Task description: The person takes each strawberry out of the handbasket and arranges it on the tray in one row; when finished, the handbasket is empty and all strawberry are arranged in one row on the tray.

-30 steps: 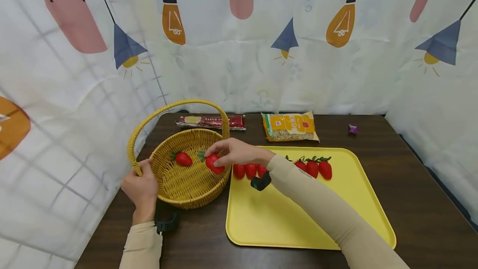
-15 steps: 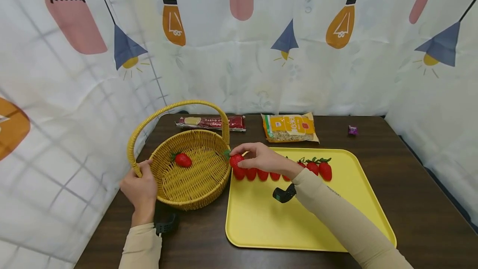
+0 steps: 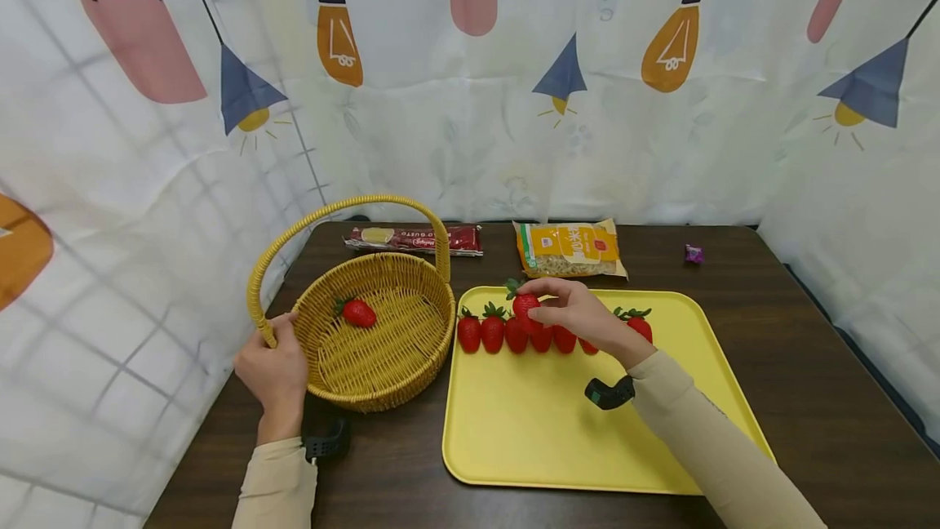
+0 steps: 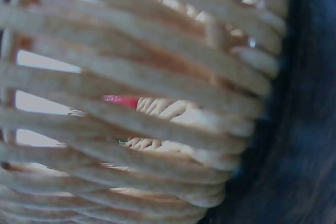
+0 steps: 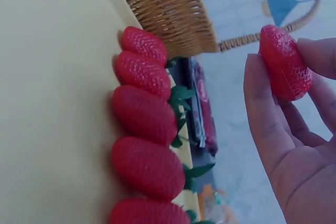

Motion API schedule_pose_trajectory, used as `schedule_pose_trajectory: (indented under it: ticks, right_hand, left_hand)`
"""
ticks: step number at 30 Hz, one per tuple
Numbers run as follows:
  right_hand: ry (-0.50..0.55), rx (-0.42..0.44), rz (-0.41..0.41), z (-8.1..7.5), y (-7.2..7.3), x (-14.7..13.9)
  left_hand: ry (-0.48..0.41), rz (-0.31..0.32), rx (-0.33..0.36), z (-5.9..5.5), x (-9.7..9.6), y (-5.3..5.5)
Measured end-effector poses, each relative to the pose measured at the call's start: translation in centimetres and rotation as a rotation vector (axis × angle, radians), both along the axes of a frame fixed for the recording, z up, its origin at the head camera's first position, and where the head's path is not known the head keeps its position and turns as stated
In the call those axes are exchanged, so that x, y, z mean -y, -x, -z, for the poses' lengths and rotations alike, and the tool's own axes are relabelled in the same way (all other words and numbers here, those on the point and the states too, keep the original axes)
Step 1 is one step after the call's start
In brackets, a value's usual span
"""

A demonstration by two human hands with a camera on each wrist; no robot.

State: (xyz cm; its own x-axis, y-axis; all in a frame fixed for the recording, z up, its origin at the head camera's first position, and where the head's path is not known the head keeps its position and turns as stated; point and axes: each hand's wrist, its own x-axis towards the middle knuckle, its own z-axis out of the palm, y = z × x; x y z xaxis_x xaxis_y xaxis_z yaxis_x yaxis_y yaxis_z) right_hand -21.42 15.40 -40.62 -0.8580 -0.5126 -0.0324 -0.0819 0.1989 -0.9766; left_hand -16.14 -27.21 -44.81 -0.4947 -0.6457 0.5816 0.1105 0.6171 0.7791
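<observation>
My right hand (image 3: 580, 315) pinches a red strawberry (image 3: 525, 307) between thumb and fingers, raised over the row of strawberries (image 3: 493, 335) on the yellow tray (image 3: 543, 439). In the right wrist view the pinched strawberry (image 5: 283, 66) shows clear of the row. At the left, my left hand (image 3: 275, 370) grips the yellow wicker basket (image 3: 378, 386) where its handle meets the rim. One strawberry (image 3: 359, 313) with green leaves lies inside the basket. Woven strands of the basket wall (image 4: 131, 82) fill most of the left wrist view; the left fingers are hidden there.
Behind the basket lies a dark red snack packet (image 3: 414, 240). A yellow bag of grain (image 3: 571, 249) sits behind the tray, and a small purple wrapped piece (image 3: 693, 254) rests at the back right. Patterned white curtains border the dark table (image 3: 389, 472).
My right hand has carried the strawberry out of the basket, rightward to above the tray's row. The left hand keeps its grip on the basket, nearly still.
</observation>
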Motion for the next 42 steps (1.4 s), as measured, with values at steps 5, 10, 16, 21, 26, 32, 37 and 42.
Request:
schedule_pose_trajectory:
  ticks: [5,10,16,21,26,32,37,42]
  right_hand:
    - [0.018,0.016,0.050,0.8,-0.1,-2.2]
    - [0.012,0.013,0.087,1.4,-0.3,-4.2]
    - [0.018,0.002,0.189,1.0,-0.4,-6.9]
    - [-0.021,-0.007,0.245,0.6,-0.6,-9.0]
    - [-0.024,-0.014,0.287,1.5,-1.1,-11.0]
    - [0.013,-0.014,0.353,3.0,-2.2,-12.8]
    - [0.033,-0.065,0.408,4.0,-2.9,-14.2]
    - [0.099,-0.070,0.471,4.7,-3.5,-15.6]
  left_hand:
    - [-0.012,0.009,0.005,-0.1,0.0,0.1]
    - [-0.019,0.017,0.009,-0.2,-0.1,0.0]
    - [-0.008,0.013,0.001,-0.2,0.0,-0.1]
    - [-0.009,-0.002,0.001,-0.3,-0.2,-0.2]
    - [-0.017,0.001,0.006,-0.4,-0.2,-0.1]
    - [-0.010,0.008,0.012,-0.1,0.1,0.0]
    - [-0.004,0.012,0.012,-0.2,0.0,-0.1]
    - [-0.007,0.010,0.014,-0.3,-0.1,-0.1]
